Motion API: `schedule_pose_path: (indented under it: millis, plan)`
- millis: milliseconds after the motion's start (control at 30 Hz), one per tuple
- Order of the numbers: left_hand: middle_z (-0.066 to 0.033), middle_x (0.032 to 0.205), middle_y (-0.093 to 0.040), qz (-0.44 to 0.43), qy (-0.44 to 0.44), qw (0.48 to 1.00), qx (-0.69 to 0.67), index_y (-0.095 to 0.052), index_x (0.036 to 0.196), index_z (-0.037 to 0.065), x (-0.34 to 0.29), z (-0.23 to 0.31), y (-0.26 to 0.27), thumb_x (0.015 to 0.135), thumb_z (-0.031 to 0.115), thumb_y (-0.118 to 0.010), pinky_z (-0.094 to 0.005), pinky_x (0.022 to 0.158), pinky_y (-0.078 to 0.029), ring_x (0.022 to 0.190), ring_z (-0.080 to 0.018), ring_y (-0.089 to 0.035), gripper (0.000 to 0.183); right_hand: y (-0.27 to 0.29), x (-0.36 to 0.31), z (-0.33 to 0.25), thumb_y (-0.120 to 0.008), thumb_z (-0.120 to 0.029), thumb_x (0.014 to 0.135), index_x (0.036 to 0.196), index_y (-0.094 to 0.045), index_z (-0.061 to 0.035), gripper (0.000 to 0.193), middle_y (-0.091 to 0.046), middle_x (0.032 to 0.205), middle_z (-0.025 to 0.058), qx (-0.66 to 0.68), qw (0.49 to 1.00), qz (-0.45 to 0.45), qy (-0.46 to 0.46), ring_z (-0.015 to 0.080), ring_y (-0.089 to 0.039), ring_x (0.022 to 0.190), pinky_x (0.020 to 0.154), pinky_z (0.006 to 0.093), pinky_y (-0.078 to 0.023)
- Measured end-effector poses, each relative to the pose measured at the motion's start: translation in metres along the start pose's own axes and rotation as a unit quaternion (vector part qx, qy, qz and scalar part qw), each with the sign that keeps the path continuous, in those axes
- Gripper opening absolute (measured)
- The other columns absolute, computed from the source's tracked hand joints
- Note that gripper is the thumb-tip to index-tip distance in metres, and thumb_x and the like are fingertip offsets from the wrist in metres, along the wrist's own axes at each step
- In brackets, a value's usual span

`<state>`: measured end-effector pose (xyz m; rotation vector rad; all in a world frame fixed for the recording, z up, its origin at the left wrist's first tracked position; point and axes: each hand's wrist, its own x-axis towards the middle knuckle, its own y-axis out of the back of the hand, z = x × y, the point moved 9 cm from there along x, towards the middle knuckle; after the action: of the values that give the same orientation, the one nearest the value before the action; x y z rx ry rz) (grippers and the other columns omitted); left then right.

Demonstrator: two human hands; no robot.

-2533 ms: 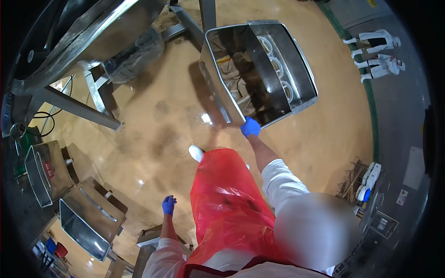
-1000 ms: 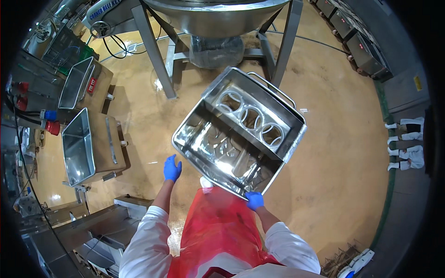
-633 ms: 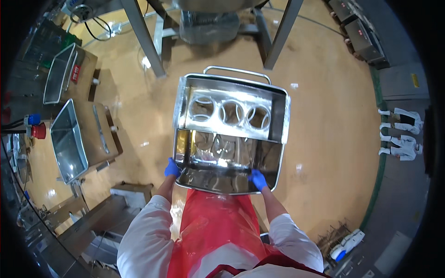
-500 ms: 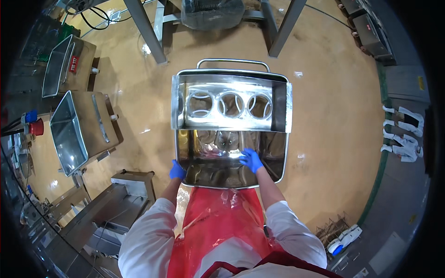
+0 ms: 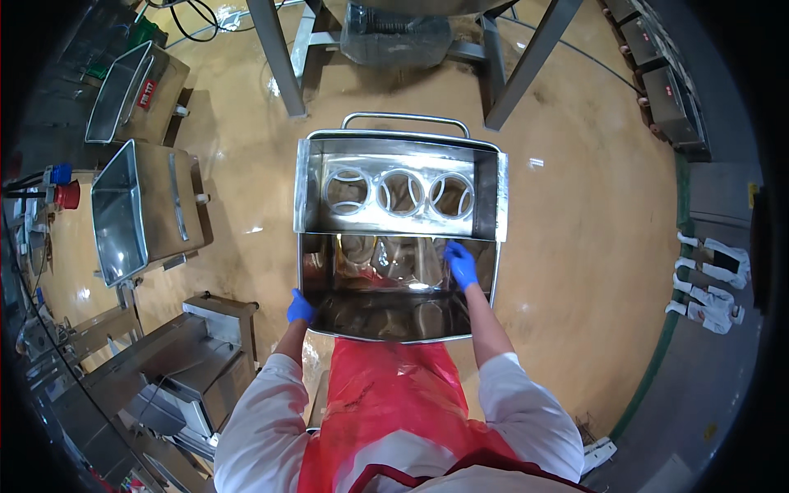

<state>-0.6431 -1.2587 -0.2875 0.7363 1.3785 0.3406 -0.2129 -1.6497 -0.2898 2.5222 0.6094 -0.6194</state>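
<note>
A metal tub cart (image 5: 401,338) with a curved handle at its far end stands right in front of me. Across its far half sits a metal insert tray (image 5: 345,151) with three round openings. My left hand (image 5: 301,306), in a blue glove, is closed over the tub's rim at the near left corner. Over the tub's right part is my right hand (image 5: 461,264), also gloved in blue, with fingers stretched toward the insert's near edge. Nothing shows in that hand, and whether its fingertips touch metal is unclear. Shiny walls and reflections blur what lies in the tub.
Two more metal tub carts (image 5: 119,222) stand on the left. Nearer on that side is a steel machine frame (image 5: 218,329). Grey metal legs (image 5: 283,62) rise beyond my tub. Along the right wall (image 5: 723,197) are white boots and clothing (image 5: 715,271). The tan floor (image 5: 567,271) looks wet in patches.
My right hand has shifted rightward over the tub, from near its middle toward its right side. My left hand stays at the near left rim. The whole view has turned slightly.
</note>
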Motion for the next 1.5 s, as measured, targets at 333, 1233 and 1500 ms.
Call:
schedule_pose_path:
  millis: [333, 1233, 1500]
  plan:
    - [-0.0290, 0.116, -0.070, 0.027, 0.007, 1.000, -0.011, -0.033, 0.130, 0.011, 0.043, 0.063, 0.044, 0.089, 0.027, -0.070, -0.0539, 0.092, -0.054, 0.110, -0.0472, -0.069, 0.058, 0.136, -0.062, 0.131, -0.061, -0.041, 0.098, 0.149, -0.037, -0.0030, 0.067, -0.066, 0.123, 0.0284, -0.289, 0.938, 0.189, -0.041, 0.0415, -0.067, 0.110, 0.094, 0.0524, -0.053]
    - [-0.0266, 0.119, -0.070, 0.011, -0.036, 0.999, -0.017, -0.031, 0.137, 0.006, 0.177, 0.262, 0.201, 0.090, 0.017, -0.066, -0.0515, 0.092, -0.055, 0.112, -0.0445, -0.068, 0.060, 0.147, 0.184, 0.073, -0.050, -0.030, 0.098, 0.139, -0.029, -0.0122, 0.050, -0.066, 0.086, 0.0220, -0.256, 0.907, 0.226, -0.247, 0.0293, -0.066, 0.055, 0.043, 0.0409, -0.049]
    - [-0.0223, 0.138, -0.062, 0.063, 0.072, 0.993, -0.075, -0.042, 0.138, 0.008, 0.137, 0.222, 0.212, 0.091, 0.029, -0.066, -0.0499, 0.101, -0.052, 0.123, -0.0415, -0.064, 0.057, 0.096, 0.183, 0.038, -0.053, -0.032, 0.098, 0.135, -0.032, -0.0065, 0.049, -0.070, 0.096, 0.0287, -0.229, 0.936, 0.184, -0.192, 0.0385, -0.072, 0.069, 0.058, 0.0473, -0.058]
